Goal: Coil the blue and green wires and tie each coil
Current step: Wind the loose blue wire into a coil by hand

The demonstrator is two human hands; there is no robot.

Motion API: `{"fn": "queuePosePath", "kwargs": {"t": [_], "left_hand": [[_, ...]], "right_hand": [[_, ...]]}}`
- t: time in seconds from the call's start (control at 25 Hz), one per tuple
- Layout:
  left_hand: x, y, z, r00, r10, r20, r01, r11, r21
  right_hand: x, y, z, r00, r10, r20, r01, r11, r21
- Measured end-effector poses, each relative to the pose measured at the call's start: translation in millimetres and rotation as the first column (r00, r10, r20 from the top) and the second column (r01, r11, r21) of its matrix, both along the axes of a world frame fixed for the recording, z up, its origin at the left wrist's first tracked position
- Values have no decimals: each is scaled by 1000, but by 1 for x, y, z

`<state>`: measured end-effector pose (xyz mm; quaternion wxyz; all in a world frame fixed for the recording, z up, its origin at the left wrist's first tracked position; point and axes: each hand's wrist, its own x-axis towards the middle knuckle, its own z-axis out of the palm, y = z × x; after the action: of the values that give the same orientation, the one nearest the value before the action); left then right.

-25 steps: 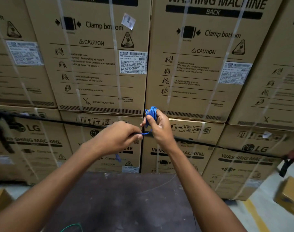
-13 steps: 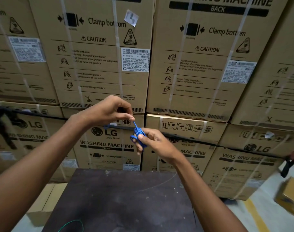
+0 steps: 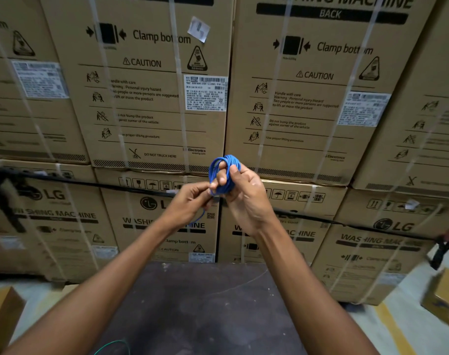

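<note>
So, only the head view to go on, and it looks like we're at the tying stage for the blue wire coil (image 3: 224, 172). Using the dark table (image 3: 205, 308) as the landmark: the coil is held up in the air above the table's far edge, well clear of the surface, in front of the stacked washing machine boxes (image 3: 151, 93).

The right hand (image 3: 244, 196) has its fingers and thumb curled round the bundled loops, with the top of the coil sticking out above the fingertips. The left hand (image 3: 190, 203) sits right beside it, touching or nearly so, fingers pinched together on what I'd guess is the loose tail of the same wire. A thin blue strand shows just under that hand, but exactly how the end runs is hidden by the fingers, so can't say if a wrap is already round the bundle.

My read: coiling of the blue one is basically done and the tail is being wound round the loops to lock them. Next move probably calls for keeping the right-hand grip firm so the loops don't spring apart while the left takes the tail round and tucks it through.

The green wire (image 3: 113, 345) is only a curved bit showing at the table's near edge, lying loose, so that one looks untouched and not yet coiled.
</note>
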<state>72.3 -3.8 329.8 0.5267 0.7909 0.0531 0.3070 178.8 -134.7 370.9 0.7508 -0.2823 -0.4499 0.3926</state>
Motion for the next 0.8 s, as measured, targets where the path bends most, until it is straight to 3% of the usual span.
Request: {"fn": "queuePosePath", "kwargs": {"t": [0.08, 0.2, 0.28, 0.44, 0.52, 0.64, 0.8], "left_hand": [[1, -3, -14, 999, 21, -46, -17, 996, 86], [-2, -5, -34, 988, 48, -145, -17, 978, 207], [-9, -10, -45, 969, 111, -222, -16, 920, 391], [-31, -21, -30, 958, 238, -157, -95, 785, 612], [-36, -22, -9, 932, 339, -129, -117, 617, 778], [-41, -11, 24, 920, 389, 50, -195, 342, 919], [-39, 10, 53, 949, 275, 154, -201, 155, 967]], "right_hand": [[3, 3, 1, 997, -66, -35, 67, 998, 20], [13, 13, -2, 962, -268, 51, 267, 963, 31], [25, 19, -4, 913, -389, 120, 386, 921, 49], [50, 16, -15, 829, -487, 273, 502, 865, 18], [52, 11, -26, 782, -473, 406, 523, 852, -13], [51, 6, -40, 730, -370, 574, 502, 861, -83], [41, -1, -44, 625, -149, 766, 420, 892, -168]]}}
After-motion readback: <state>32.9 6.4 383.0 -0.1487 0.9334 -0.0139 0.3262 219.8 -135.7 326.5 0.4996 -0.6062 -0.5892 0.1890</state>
